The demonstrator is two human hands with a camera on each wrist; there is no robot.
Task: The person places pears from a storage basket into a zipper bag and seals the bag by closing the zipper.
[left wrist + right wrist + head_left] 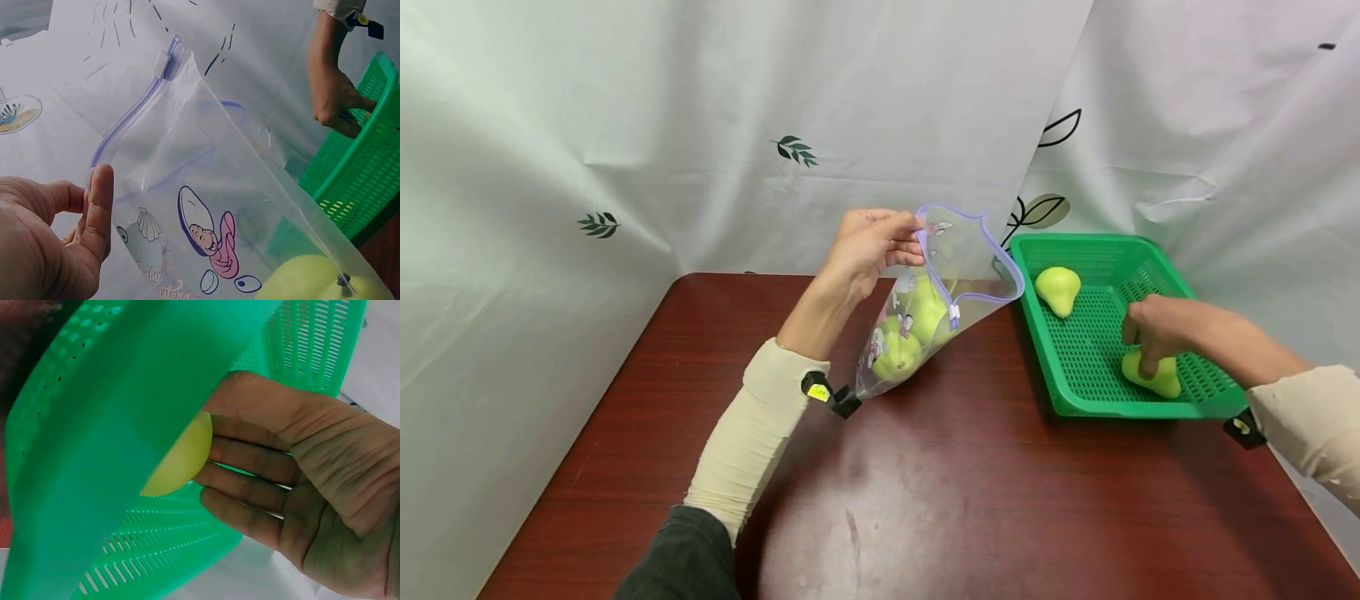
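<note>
My left hand point(876, 246) pinches the purple rim of a clear zip bag point(973, 250), whose mouth gapes toward the right. Green pears point(898, 350) lie in the bottom of the bag. Cartoon prints and a white slider point(954, 312) show on it; the left wrist view has the slider at the upper corner. Inside a green basket point(1060, 407), my right hand point(1161, 329) grips a yellow-green pear point(1167, 382) from above. In the right wrist view the basket's rim hides part of that pear point(187, 456) and the thumb's tip.
Another pear point(1058, 289) lies at the basket's far left corner. The basket stands on the right of a dark red-brown table point(962, 500). White sheeting point(700, 125) with leaf prints hangs behind and at the sides.
</note>
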